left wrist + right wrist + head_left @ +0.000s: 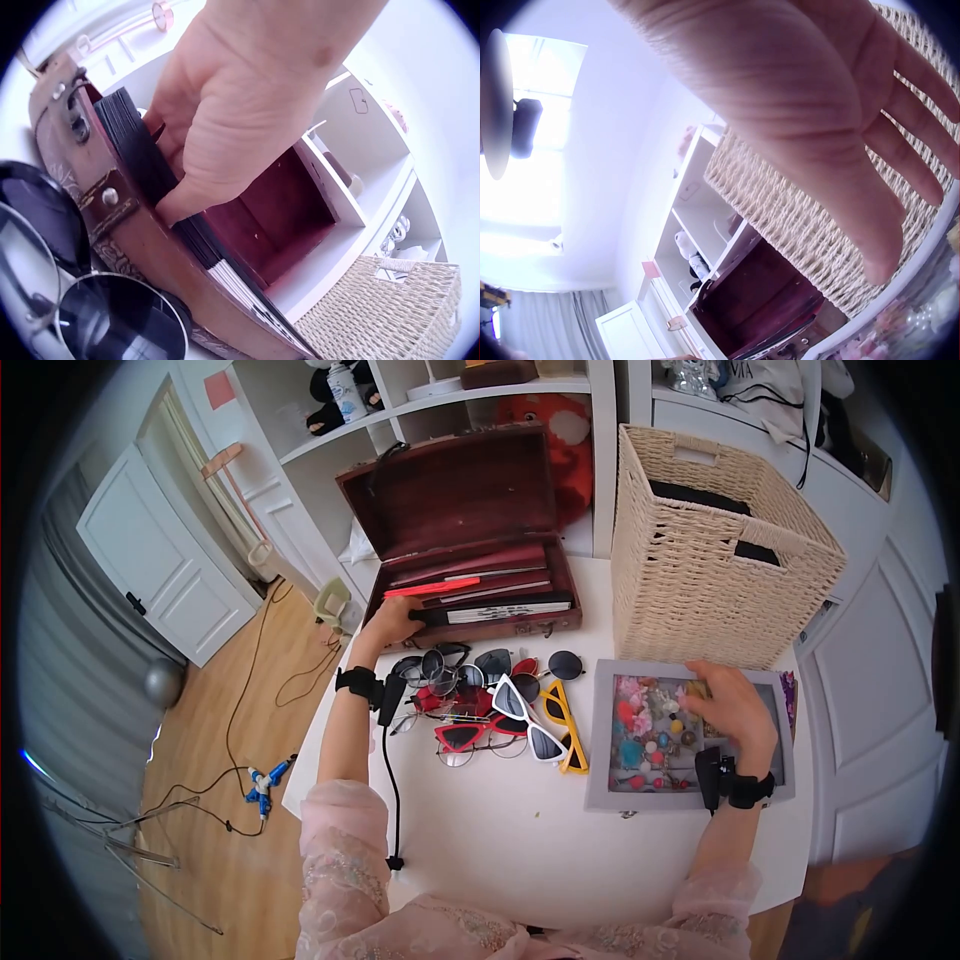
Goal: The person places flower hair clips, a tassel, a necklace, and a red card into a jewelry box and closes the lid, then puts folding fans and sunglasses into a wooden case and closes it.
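Note:
In the head view my left hand (393,622) is at the left end of the open dark red case (455,490), pinching a black folding fan (500,613). The left wrist view has the thumb of my left hand (217,120) on the near side of the black fan (135,142), fingers behind it. A red fan (432,589) lies behind it in the case. My right hand (732,705), fingers extended, is over the grey-framed box (603,760) of small colourful trinkets; in the right wrist view the hand (810,112) has its fingers spread.
Several pairs of glasses lie in front of the case, among them white sunglasses (545,744) and yellow sunglasses (572,740). A woven basket (690,590) stands behind the trinket box on the white table (480,840). White shelves (600,450) rise at the back.

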Motion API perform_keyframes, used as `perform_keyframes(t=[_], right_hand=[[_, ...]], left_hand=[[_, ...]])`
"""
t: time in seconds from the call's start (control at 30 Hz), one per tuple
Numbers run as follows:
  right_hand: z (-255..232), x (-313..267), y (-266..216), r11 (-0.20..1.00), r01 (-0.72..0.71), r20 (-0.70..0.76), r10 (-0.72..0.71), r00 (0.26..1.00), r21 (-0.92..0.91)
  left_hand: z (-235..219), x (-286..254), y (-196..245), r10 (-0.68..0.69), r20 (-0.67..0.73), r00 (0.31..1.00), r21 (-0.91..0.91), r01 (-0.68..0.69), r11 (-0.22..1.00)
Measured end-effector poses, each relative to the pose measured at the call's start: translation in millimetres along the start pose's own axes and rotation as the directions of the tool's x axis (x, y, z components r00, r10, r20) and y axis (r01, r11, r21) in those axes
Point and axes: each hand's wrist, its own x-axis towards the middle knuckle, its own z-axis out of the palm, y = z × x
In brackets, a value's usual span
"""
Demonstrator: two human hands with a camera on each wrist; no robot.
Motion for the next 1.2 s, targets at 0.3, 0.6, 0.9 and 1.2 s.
perform_keyframes(t=[0.3,0.6,0.9,1.2], right_hand=[[-1,0,1,0.999,0.022,-0.025,-0.021,0.999,0.03],[1,-2,0,1.0,0.017,-0.027,-0.017,0.999,0.016],[0,-2,-2,0.998,0.048,-0.031,-0.046,0.998,0.047],[2,-2,2,0.995,0.086,-0.05,-0.084,0.995,0.048]], left_hand=[[-19,23,-6,-0.154,0.327,0.932,0.173,0.102,0.98],[-12,29,-9,-0.112,0.399,0.91,0.281,-0.006,0.96],[-7,14,-7,0.103,0.158,0.982,0.272,-0.143,0.952],[-9,21,0,0.146,0.126,0.981,0.326,-0.18,0.928]])
